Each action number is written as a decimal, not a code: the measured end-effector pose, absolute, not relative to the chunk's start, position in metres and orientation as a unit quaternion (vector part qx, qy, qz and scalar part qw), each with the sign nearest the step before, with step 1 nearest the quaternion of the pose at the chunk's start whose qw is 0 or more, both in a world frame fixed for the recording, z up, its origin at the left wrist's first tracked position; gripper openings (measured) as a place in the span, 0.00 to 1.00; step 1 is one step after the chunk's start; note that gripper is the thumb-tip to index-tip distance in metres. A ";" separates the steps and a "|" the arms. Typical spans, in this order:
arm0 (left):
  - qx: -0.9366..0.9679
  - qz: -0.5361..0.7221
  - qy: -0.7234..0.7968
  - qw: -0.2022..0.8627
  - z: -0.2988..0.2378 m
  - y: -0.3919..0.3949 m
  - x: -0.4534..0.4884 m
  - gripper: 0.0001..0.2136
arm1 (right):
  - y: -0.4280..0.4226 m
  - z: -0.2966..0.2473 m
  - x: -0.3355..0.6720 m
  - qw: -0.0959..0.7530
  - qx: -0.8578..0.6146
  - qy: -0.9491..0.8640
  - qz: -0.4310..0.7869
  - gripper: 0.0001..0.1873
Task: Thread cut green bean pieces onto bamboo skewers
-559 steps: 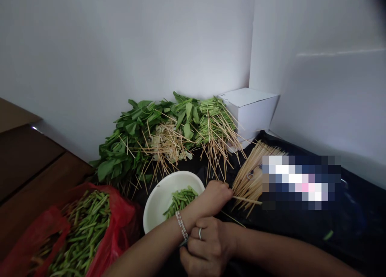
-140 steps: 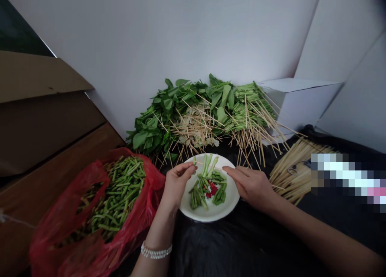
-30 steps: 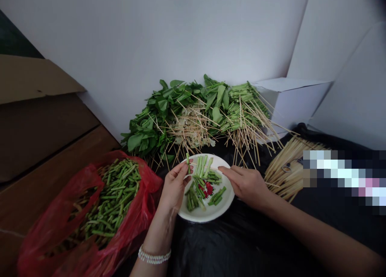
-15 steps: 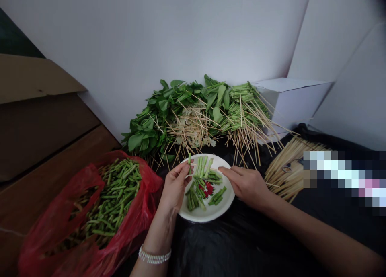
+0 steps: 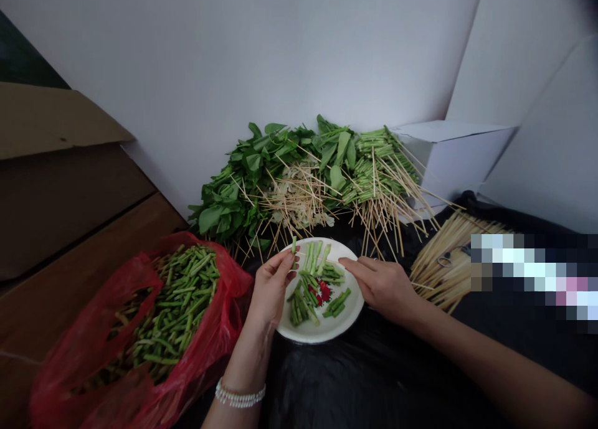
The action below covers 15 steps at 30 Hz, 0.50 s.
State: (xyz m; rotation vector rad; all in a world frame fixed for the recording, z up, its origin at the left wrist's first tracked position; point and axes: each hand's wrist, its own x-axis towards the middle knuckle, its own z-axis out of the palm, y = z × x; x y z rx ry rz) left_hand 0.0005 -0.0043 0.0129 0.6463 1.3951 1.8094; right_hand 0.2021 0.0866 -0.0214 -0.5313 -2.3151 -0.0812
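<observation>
My left hand, a beaded bracelet on its wrist, pinches a short green stem piece upright over the left rim of the plate. Closed around the end of a thin skewer, my right hand is at the plate's right side. The skewer points left toward the pinched piece; several cut stems stand side by side along it. Whether the tip has entered the pinched piece, I cannot tell. Below both hands, the white plate with a red pattern carries more cut green stem pieces.
At left, a red plastic bag is full of cut stems. Skewered leafy greens and stem skewers are piled behind the plate. Bare skewers with scissors lie at right. A white box stands behind them.
</observation>
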 end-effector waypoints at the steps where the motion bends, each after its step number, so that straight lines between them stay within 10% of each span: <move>1: 0.255 0.706 0.547 0.369 0.012 -0.004 0.000 0.16 | 0.087 -0.021 0.202 0.375 -0.207 -0.903 -0.031 0.17; 15: 0.274 0.704 0.509 0.412 0.012 -0.004 -0.004 0.12 | 0.086 -0.022 0.202 0.366 -0.192 -0.911 -0.018 0.18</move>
